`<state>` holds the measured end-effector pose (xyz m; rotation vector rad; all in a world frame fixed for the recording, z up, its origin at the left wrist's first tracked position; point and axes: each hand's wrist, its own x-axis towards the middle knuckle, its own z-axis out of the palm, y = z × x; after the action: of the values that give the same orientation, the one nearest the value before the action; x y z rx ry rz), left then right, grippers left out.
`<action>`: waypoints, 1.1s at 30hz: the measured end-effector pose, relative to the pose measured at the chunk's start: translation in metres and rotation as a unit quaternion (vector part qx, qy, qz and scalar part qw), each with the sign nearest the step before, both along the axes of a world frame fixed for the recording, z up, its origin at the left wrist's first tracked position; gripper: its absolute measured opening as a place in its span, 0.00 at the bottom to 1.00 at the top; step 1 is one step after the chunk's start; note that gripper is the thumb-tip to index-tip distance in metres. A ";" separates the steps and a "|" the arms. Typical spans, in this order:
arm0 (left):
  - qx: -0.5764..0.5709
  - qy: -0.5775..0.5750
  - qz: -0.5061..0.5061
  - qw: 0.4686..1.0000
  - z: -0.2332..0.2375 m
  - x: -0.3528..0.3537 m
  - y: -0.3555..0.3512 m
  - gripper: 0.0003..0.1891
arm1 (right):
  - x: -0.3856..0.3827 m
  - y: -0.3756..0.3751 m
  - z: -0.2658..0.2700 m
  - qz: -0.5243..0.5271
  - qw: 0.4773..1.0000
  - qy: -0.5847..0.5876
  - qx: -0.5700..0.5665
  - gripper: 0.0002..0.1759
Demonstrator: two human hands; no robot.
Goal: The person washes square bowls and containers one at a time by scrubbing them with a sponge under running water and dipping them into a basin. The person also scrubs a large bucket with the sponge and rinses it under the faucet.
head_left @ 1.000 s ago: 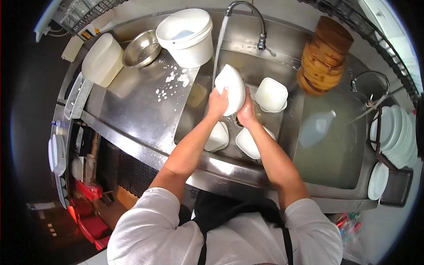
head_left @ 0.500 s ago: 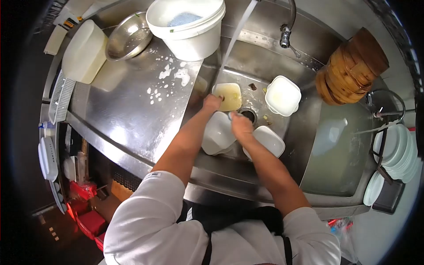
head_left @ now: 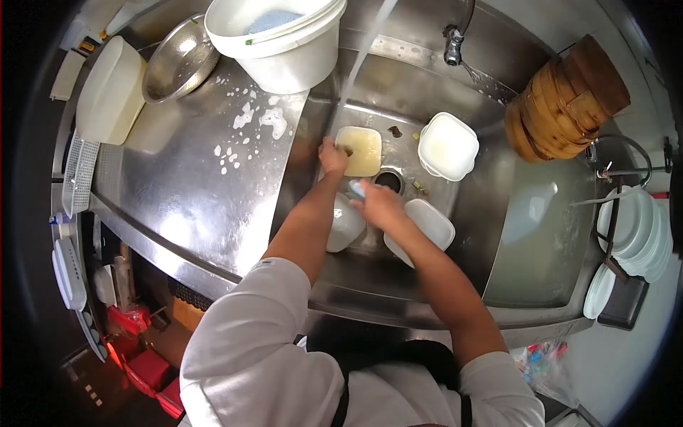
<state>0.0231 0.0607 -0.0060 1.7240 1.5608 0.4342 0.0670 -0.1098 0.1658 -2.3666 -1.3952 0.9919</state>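
My left hand (head_left: pixel 332 156) grips the near-left rim of a square white dish (head_left: pixel 364 151) holding yellowish liquid, low in the sink (head_left: pixel 473 192). My right hand (head_left: pixel 383 206), closed and slightly blurred, holds what looks like a light-blue sponge (head_left: pixel 356 188), mostly covered by the fingers. Below it sits a white bowl (head_left: pixel 345 226), and a white square dish (head_left: pixel 432 226) lies tilted, partly behind my right forearm. Farther right, white square dishes (head_left: pixel 448 146) are stacked. The dark drain hole (head_left: pixel 389 181) shows just above my right hand.
Water streams from above on the left of the sink. A white bucket (head_left: pixel 284 64) and steel colander (head_left: pixel 181 60) stand on the counter (head_left: pixel 206 171). Brown round steamers (head_left: pixel 565 103) rest at the right beside a water-filled basin (head_left: pixel 537 242). White plates (head_left: pixel 633 231) are racked far right.
My right hand and the sponge have moved left and a little down, away from the dish's rim. The whole view has shifted slightly; my left hand keeps its hold on the dish.
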 end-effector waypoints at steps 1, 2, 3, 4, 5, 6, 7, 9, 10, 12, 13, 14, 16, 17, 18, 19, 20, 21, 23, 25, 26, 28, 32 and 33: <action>-0.024 -0.003 0.016 1.000 0.005 0.002 -0.004 0.14 | 0.006 -0.003 0.000 -0.023 0.999 -0.003 0.024 0.27; -0.047 -0.007 0.031 0.998 0.010 0.006 -0.009 0.15 | 0.014 -0.007 0.005 -0.034 0.997 0.022 0.062 0.26; -0.071 -0.012 0.047 0.996 0.010 0.009 -0.011 0.17 | 0.018 -0.008 0.012 -0.072 0.995 0.019 0.059 0.26; -0.088 0.059 0.059 0.993 -0.004 0.015 -0.005 0.23 | 0.023 -0.009 0.019 -0.109 0.992 0.014 0.057 0.26; -0.092 0.059 0.061 0.992 -0.001 0.020 -0.004 0.25 | 0.028 -0.012 0.024 -0.147 0.988 0.010 0.055 0.26; -0.097 0.062 0.065 0.991 0.001 0.019 -0.005 0.27 | 0.033 -0.018 0.022 -0.194 0.976 0.007 0.099 0.26; -0.101 0.067 0.070 0.990 0.005 0.014 -0.008 0.29 | 0.040 -0.024 0.019 -0.207 0.973 -0.010 0.106 0.26; -0.012 0.045 0.054 0.997 0.035 0.003 -0.016 0.29 | 0.057 -0.032 0.013 -0.234 0.963 -0.043 0.128 0.25; 0.037 0.033 0.046 0.998 0.057 -0.001 -0.021 0.29 | 0.061 -0.032 0.011 -0.240 0.960 -0.044 0.140 0.24; 0.089 0.016 -0.018 0.996 0.117 -0.006 -0.034 0.27 | 0.068 -0.028 0.010 -0.254 0.952 -0.046 0.166 0.22; 0.114 0.010 -0.053 0.992 0.137 -0.008 -0.042 0.25 | 0.068 -0.020 0.009 -0.251 0.950 -0.032 0.183 0.21; 0.179 -0.019 -0.072 0.981 0.147 -0.009 -0.048 0.25 | 0.067 -0.007 0.008 -0.250 0.947 -0.017 0.200 0.21; 0.119 -0.044 -0.078 0.989 0.192 -0.005 -0.065 0.23 | 0.060 0.026 -0.008 -0.247 0.926 0.011 0.286 0.21; 0.088 -0.059 -0.079 0.991 0.212 0.002 -0.074 0.23 | 0.054 0.042 -0.017 -0.243 0.902 0.020 0.356 0.21; 0.061 -0.077 -0.034 0.995 0.222 0.010 -0.080 0.20 | 0.046 0.046 -0.011 -0.193 0.916 0.069 0.344 0.21; 0.067 -0.097 -0.017 0.993 0.227 0.011 -0.075 0.19 | 0.038 0.049 -0.005 -0.140 0.926 0.116 0.331 0.22; 0.072 -0.115 0.000 0.991 0.232 0.006 -0.066 0.19 | 0.031 0.049 0.000 -0.087 0.931 0.163 0.314 0.22; 0.075 -0.134 0.017 0.988 0.235 -0.002 -0.058 0.18 | 0.032 0.038 0.004 -0.022 0.953 0.061 0.295 0.21; 0.055 -0.141 -0.007 0.988 0.234 -0.017 -0.056 0.17 | 0.042 0.011 0.013 0.104 0.953 -0.146 0.243 0.21; 0.031 -0.092 -0.040 0.994 0.227 -0.015 -0.074 0.17 | 0.042 0.030 0.001 -0.021 0.957 -0.112 0.265 0.19; 0.022 -0.124 0.011 0.992 0.219 -0.002 -0.084 0.16 | 0.041 0.037 -0.003 -0.085 0.953 -0.095 0.275 0.18; -0.012 -0.228 0.006 0.974 0.190 0.002 -0.058 0.15 | 0.040 0.019 0.018 0.018 0.975 0.014 0.222 0.15; -0.134 -0.320 -0.023 0.938 0.199 -0.035 -0.055 0.14 | 0.068 -0.046 0.040 0.101 0.940 -0.140 0.295 0.13; -0.174 -0.336 -0.036 0.925 0.199 -0.039 -0.058 0.13 | 0.085 -0.045 0.052 0.094 0.935 -0.189 0.285 0.14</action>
<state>-0.0159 0.0026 0.1925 1.1762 0.9949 0.5929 0.1519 -0.1543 0.2177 -2.0573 -1.7694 0.1064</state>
